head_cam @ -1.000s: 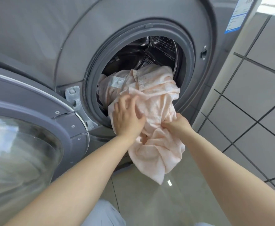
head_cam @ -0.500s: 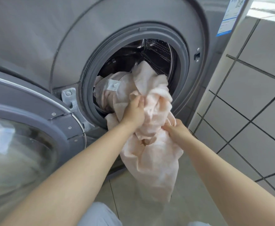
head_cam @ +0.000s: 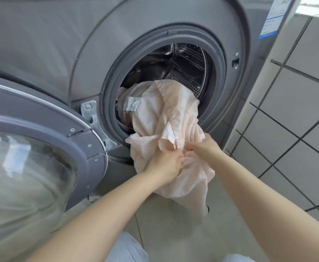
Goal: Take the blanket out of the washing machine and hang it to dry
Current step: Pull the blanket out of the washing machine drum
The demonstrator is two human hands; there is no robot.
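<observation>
At the washing machine [head_cam: 173, 53] door rim, left hand [head_cam: 166, 165] and right hand [head_cam: 204, 148] grip the blanket [head_cam: 164, 120]; its hanging end may drag on the floor [head_cam: 173, 233].

Bright, even daylight fills the scene, strongest at the top right, where a strip above the tiled wall [head_cam: 296, 103] is blown out white. The glass of the open door [head_cam: 26, 176] carries pale smeared reflections. Inside, the drum [head_cam: 185, 65] sits in shadow. Wide-angle distortion bends the edges; the hands [head_cam: 183, 156] look slightly soft.
</observation>
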